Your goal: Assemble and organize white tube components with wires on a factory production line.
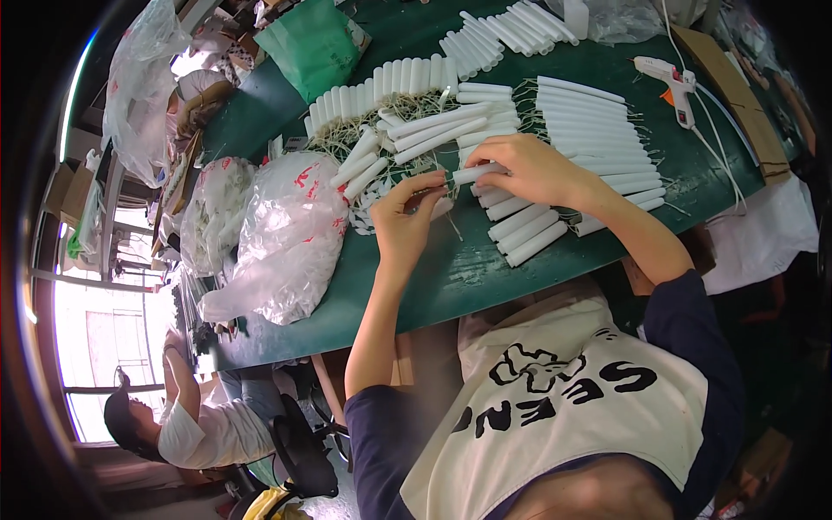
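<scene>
Over the green table, my right hand (520, 169) grips a short white tube (469, 175) between thumb and fingers. My left hand (406, 212) is closed in a pinch at the tube's left end; whatever its fingertips hold is too small to make out. Below the right hand lies a row of white tubes (526, 232), side by side. Behind both hands, more white tubes (440, 130) lie on a tangle of thin pale wires (347, 134). Small white pieces (364, 195) are scattered just left of my left hand.
Clear plastic bags (295, 234) bulge on the table at left. A green bag (312, 48) stands at the back. Wired tubes (589, 121) lie stacked at right, near a white glue gun (672, 89) with its cord. A seated person (204, 429) works at lower left.
</scene>
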The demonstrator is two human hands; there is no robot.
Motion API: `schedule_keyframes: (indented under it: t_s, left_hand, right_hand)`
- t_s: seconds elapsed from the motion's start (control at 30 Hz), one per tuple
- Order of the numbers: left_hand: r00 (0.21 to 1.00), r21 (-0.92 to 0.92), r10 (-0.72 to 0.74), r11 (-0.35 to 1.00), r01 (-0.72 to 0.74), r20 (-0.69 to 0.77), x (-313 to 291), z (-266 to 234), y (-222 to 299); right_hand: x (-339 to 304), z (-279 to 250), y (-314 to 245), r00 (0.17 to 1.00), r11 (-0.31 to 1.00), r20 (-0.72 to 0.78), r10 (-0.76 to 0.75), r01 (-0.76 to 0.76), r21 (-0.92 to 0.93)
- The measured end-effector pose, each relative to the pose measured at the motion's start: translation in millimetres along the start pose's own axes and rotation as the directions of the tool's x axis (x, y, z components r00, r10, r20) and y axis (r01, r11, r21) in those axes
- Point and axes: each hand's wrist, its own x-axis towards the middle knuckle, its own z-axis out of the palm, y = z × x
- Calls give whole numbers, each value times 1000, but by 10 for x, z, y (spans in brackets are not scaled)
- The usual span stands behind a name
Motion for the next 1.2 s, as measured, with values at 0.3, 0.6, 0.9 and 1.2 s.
schedule_keyframes:
  t_s: [0.3,0.6,0.9,1.2]
  left_hand:
    - [994,176,98,979,-103,38,-7,5,109]
    - [921,695,245,604,-389,302,-20,-312,19]
    - [929,706,358,633,-319,99,341,-603,34]
    - [975,875,212,457,-159,67,686,-858,-287]
  right_hand:
    - [37,24,-57,1000,999,11,-9,9,37]
    - [44,36,33,1000,1000,-14,-20,20,9]
    - [452,-24,24,985,994,-141,-95,102,44]
    - [1076,557,378,958,972,-220,-183,143,-188]
